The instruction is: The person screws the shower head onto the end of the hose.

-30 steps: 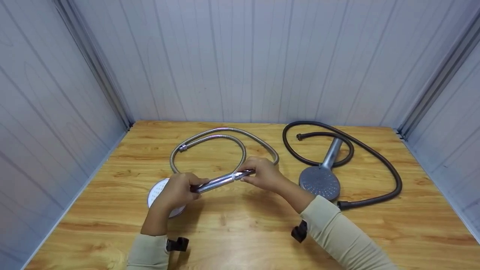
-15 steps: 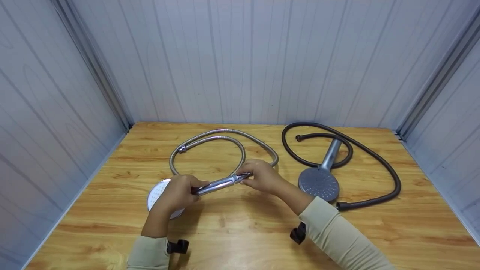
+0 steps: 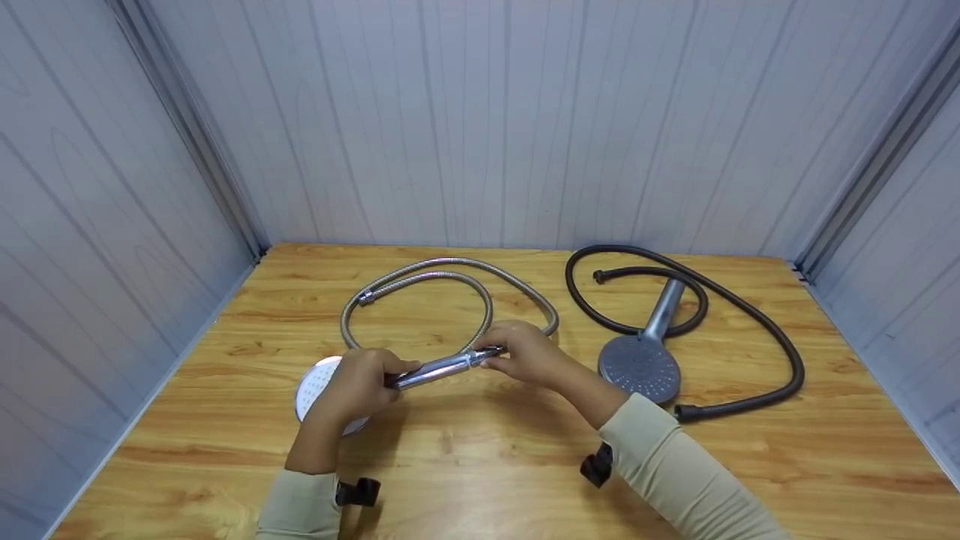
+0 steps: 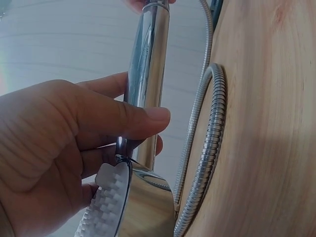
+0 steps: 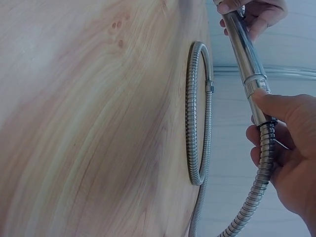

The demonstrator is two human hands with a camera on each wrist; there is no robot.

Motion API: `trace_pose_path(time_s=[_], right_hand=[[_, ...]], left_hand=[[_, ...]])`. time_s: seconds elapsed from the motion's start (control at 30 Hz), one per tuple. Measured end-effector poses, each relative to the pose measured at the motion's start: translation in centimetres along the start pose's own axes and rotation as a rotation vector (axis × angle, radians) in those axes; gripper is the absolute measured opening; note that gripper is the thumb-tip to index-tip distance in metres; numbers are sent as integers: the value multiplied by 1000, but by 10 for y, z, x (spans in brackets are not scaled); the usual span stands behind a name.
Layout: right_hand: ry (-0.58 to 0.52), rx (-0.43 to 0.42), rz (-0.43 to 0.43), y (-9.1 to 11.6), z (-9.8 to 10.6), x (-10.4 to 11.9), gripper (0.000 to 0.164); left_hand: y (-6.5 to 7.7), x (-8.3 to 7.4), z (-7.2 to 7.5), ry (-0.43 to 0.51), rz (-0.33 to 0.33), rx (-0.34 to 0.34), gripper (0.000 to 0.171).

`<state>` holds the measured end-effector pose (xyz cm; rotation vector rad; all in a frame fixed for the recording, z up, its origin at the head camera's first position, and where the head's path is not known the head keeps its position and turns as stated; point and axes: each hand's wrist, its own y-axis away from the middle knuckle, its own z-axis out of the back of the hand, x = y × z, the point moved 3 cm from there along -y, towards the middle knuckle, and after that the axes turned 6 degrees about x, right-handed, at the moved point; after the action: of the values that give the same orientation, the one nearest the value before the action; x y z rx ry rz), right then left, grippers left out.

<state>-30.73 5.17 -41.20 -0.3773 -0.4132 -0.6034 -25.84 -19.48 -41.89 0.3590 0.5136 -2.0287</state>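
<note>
A chrome hand shower head (image 3: 435,370) with a white nozzle face is held above the table, its handle slanting up to the right. My left hand (image 3: 360,386) grips the handle near the head, thumb across it in the left wrist view. My right hand (image 3: 525,354) pinches the chrome end nut (image 5: 259,108) of a silver metal hose (image 5: 252,197) between thumb and fingers. That nut sits in line against the handle's end. From it the hose curves away and lies looped on the table behind my hands.
On the right lie a grey shower head (image 3: 639,367) and a dark hose (image 3: 780,345) looped around its handle. White panel walls (image 3: 480,127) enclose the wooden table (image 3: 480,480) at the back and sides. Small black clips show beside both sleeves.
Both hands keep their grip on the shower head and hose nut and hardly move. The right fingers shift slightly around the nut; the grey shower head and dark hose stay put.
</note>
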Motion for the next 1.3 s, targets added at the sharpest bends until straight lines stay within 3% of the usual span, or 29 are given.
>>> trace_pose_path(time_s=[0.47, 0.83, 1.1, 1.3], right_hand=[[13, 115, 34, -2, 2, -1, 21], [-5, 192, -8, -3, 2, -4, 20], [-51, 172, -76, -1, 2, -3, 19], [-25, 127, -83, -1, 0, -2, 22]], left_hand=[[-2, -2, -2, -45, -20, 9, 49], [-2, -4, -2, -75, -45, -7, 49], [-2, -3, -2, -83, -31, -7, 50], [-2, -1, -2, -89, -36, -10, 49]])
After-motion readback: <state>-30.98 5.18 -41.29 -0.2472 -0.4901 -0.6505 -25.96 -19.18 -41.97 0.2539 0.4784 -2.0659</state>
